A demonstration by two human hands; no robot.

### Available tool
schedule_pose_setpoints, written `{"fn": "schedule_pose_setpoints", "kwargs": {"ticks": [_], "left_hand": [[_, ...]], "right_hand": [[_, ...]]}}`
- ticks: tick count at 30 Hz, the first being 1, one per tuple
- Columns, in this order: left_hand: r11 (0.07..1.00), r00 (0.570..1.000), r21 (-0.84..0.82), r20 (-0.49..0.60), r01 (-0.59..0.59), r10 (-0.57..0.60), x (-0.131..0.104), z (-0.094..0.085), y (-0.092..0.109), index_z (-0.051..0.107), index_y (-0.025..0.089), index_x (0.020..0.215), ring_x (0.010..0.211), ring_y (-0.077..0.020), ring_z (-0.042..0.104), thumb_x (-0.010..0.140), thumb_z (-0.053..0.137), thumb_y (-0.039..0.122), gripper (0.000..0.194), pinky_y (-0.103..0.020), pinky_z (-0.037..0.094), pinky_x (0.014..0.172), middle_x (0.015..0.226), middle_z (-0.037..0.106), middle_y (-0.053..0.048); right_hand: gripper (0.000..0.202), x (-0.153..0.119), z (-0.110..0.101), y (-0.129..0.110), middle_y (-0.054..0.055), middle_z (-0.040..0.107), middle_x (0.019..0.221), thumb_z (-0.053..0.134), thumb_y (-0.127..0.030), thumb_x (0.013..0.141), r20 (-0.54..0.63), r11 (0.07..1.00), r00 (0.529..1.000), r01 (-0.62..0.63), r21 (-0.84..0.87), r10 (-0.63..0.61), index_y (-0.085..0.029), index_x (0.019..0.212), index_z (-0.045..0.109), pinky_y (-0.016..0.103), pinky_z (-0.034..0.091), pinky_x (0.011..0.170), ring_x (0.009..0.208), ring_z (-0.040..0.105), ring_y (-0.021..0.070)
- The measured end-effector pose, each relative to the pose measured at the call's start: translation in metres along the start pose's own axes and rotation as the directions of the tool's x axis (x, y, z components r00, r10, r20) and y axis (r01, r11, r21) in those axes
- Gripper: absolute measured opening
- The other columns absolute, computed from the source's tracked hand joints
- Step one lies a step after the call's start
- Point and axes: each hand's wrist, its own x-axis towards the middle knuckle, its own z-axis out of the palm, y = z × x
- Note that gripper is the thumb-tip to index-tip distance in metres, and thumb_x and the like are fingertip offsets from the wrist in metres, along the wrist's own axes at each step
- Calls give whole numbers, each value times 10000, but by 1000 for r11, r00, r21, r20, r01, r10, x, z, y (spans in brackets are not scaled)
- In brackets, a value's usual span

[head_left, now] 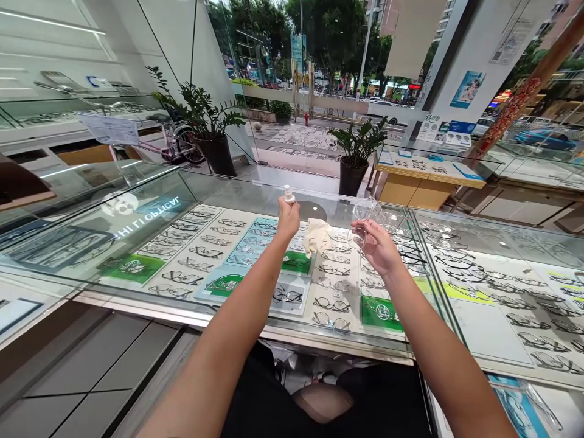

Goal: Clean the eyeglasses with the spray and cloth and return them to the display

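Note:
My left hand [289,218] is closed around a small spray bottle [288,193], whose white nozzle top sticks up above my fingers. The bottle's body is hidden in my grip. In my right hand [379,244] I pinch a pair of glasses [356,237] with a thin, clear-looking frame, held above the counter. A crumpled cream cloth [318,236] lies on the glass top between my two hands, touching neither. Below the glass, rows of glasses [334,270] rest on light trays.
The glass display counter [255,325] spans the view in front of me. Another glasses case [502,267] adjoins on the right. Beyond the counter stand two potted plants [358,149] [207,115], a bicycle [182,143] and a wooden display table [410,182].

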Motion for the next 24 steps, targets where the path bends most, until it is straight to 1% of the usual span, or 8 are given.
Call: {"fn": "schedule_pose_setpoints", "kwargs": {"ticks": [3, 6, 10, 14, 19, 21, 22, 24], "left_hand": [[980, 997, 188, -46, -60, 69, 9, -9, -16, 511, 208, 1022, 1059, -240, 573, 932, 602, 183, 130, -385, 458, 1013, 1173, 555, -120], [960, 996, 277, -70, -32, 54, 12, -18, -27, 567, 188, 1082, 1058, -267, 587, 931, 614, 193, 158, -406, 460, 1013, 1170, 573, -140], [955, 992, 293, -124, 46, -10, 13, -24, -35, 591, 194, 1187, 1097, -280, 599, 941, 599, 182, 247, -400, 464, 993, 1217, 617, -141], [950, 991, 299, -122, 90, -56, 14, -24, -39, 591, 200, 1175, 1136, -283, 601, 932, 603, 158, 247, -393, 456, 1000, 1244, 635, -140], [949, 990, 298, -118, 106, -73, 13, -24, -42, 572, 195, 1187, 1169, -296, 598, 936, 605, 162, 255, -406, 455, 1013, 1253, 632, -153], [948, 987, 294, -134, 124, -88, 10, -23, -40, 530, 186, 1276, 1232, -312, 578, 914, 646, 175, 381, -423, 450, 1047, 1342, 581, -179], [946, 980, 292, -178, 137, -87, 8, -23, -37, 490, 174, 1337, 1286, -330, 550, 891, 679, 180, 485, -437, 442, 1071, 1414, 523, -207], [945, 942, 299, -334, 132, -26, 2, -21, -24, 397, 142, 1431, 1407, -370, 446, 845, 722, 176, 671, -471, 402, 1132, 1538, 366, -265]], "right_hand": [[284, 0, 0, 1, 32, 787, 1116, 853, -485, 756, -1, 1000, 1000, -11, 10, 11, -275, 887, 712, 318, 593, 779, 978, 717, 208], [288, 0, -1, 2, 33, 789, 1111, 855, -491, 753, 1, 1000, 1000, -8, 2, 8, -279, 893, 720, 322, 592, 769, 979, 714, 214], [274, 1, -4, 3, 35, 787, 1143, 827, -500, 787, 18, 1000, 1000, 0, -24, 0, -281, 913, 719, 326, 592, 783, 1016, 718, 219], [275, 1, -3, 2, 32, 790, 1131, 833, -499, 780, 25, 1000, 1000, -14, -18, 14, -284, 914, 724, 333, 597, 802, 1015, 722, 219], [278, 1, -2, 2, 29, 792, 1110, 850, -494, 760, 14, 1000, 1000, -19, 12, 18, -285, 899, 732, 332, 594, 794, 995, 721, 217], [277, 1, -2, 1, 26, 790, 1111, 850, -495, 763, 18, 1000, 1000, -18, 15, 18, -284, 898, 731, 327, 590, 790, 993, 718, 213], [276, 1, -2, 1, 26, 788, 1111, 848, -495, 765, 19, 1000, 1000, -17, 12, 17, -283, 895, 727, 326, 589, 787, 993, 716, 214], [273, 1, -2, 1, 29, 786, 1108, 842, -495, 772, 20, 1000, 1000, -11, 7, 10, -281, 885, 717, 326, 587, 780, 988, 716, 215]]}}
